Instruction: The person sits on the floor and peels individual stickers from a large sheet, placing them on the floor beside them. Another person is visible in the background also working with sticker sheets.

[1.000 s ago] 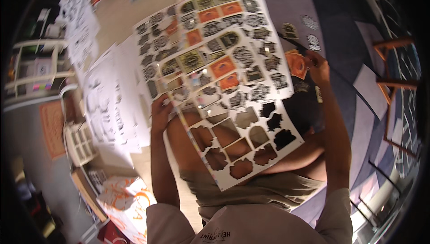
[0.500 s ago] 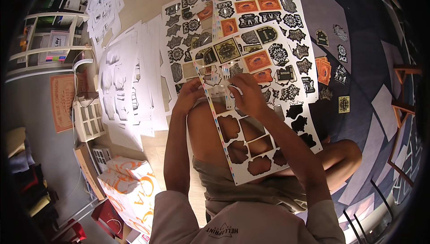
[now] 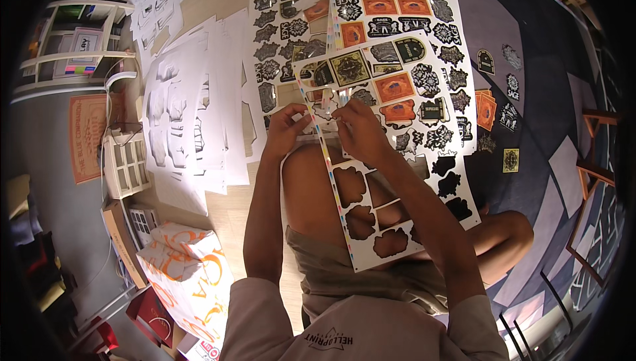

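A large die-cut sticker sheet [image 3: 371, 223] lies slanted across my lap. Its lower part has several cut-out holes with my legs showing through, while black, gold and orange stickers remain in the upper part. My left hand [image 3: 286, 130] is closed at the sheet's left edge, fingers bent around the margin. Over the middle of the sheet, my right hand [image 3: 362, 129] pinches at a cut-out, beside a partly see-through piece [image 3: 324, 108]. What exactly sits between the right fingertips is too small to make out.
More sticker sheets [image 3: 392, 24] are stacked ahead. White waste sheets [image 3: 222, 106] with cut-outs lie to the left. Loose orange stickers [image 3: 485, 110] and a gold square sticker [image 3: 510, 160] rest on the dark carpet at right. A white-and-orange bag [image 3: 189, 275] stands at lower left.
My right hand has drawn back slightly, and the narrow see-through strip under its fingers no longer shows there. My left hand has moved slightly up along the edge. The view has shifted a little.
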A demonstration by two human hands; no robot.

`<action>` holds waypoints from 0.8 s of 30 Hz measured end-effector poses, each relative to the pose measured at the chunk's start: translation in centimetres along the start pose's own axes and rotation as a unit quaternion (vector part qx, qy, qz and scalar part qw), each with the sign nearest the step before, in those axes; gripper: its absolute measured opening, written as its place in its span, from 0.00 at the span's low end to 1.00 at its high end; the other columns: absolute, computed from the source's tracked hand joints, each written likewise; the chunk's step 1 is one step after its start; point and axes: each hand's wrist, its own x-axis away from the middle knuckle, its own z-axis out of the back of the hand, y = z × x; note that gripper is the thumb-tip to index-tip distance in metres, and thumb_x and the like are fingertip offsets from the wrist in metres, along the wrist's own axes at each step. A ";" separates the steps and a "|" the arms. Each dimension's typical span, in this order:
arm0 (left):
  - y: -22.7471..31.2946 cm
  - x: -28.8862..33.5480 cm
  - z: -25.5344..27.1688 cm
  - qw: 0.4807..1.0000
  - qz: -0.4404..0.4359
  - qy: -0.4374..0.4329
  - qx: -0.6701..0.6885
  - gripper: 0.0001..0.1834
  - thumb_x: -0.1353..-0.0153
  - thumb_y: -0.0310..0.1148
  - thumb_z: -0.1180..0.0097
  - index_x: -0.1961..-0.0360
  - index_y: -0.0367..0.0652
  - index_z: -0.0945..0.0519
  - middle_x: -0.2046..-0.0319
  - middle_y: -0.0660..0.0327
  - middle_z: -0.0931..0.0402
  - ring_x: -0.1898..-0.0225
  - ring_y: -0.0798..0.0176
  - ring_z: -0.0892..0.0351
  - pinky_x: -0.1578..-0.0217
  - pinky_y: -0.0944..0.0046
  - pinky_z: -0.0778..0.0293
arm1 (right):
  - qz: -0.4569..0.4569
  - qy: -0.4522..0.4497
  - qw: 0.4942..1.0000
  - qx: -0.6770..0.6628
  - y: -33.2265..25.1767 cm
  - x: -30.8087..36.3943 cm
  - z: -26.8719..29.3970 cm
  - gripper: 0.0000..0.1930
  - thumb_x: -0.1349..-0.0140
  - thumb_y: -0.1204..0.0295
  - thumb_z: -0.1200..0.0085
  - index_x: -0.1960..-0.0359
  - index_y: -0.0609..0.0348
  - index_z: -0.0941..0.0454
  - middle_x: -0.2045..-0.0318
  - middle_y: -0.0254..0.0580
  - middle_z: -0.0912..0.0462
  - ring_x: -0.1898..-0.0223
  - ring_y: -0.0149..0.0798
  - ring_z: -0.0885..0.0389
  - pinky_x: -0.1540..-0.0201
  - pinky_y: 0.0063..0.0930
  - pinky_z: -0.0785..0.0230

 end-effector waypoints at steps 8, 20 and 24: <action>5.5 6.3 -0.4 0.903 -0.251 0.210 -0.277 0.09 0.48 0.19 0.35 0.68 0.47 0.12 0.38 0.52 0.28 0.32 0.50 0.36 0.34 0.52 0.37 | -0.141 0.036 0.973 -0.177 -3.2 2.2 2.7 0.17 0.38 0.75 0.41 0.47 0.62 0.24 0.67 0.36 0.20 0.65 0.29 0.22 0.60 0.24 0.28; 9.4 9.6 -10.4 0.946 -0.297 0.081 -0.102 0.18 0.53 0.16 0.37 0.60 0.46 0.14 0.35 0.48 0.33 0.30 0.46 0.39 0.33 0.51 0.41 | -0.290 0.052 0.842 -0.453 -5.6 6.8 8.7 0.07 0.36 0.75 0.39 0.60 0.65 0.20 0.72 0.36 0.16 0.70 0.25 0.20 0.65 0.20 0.26; 9.6 9.7 -12.5 0.983 -0.155 0.015 0.100 0.22 0.44 0.17 0.39 0.46 0.34 0.24 0.48 0.50 0.23 0.45 0.60 0.23 0.43 0.60 0.30 | -0.289 0.113 0.843 -0.439 -4.9 9.2 11.3 0.07 0.36 0.76 0.39 0.61 0.66 0.21 0.73 0.38 0.17 0.71 0.27 0.19 0.65 0.22 0.26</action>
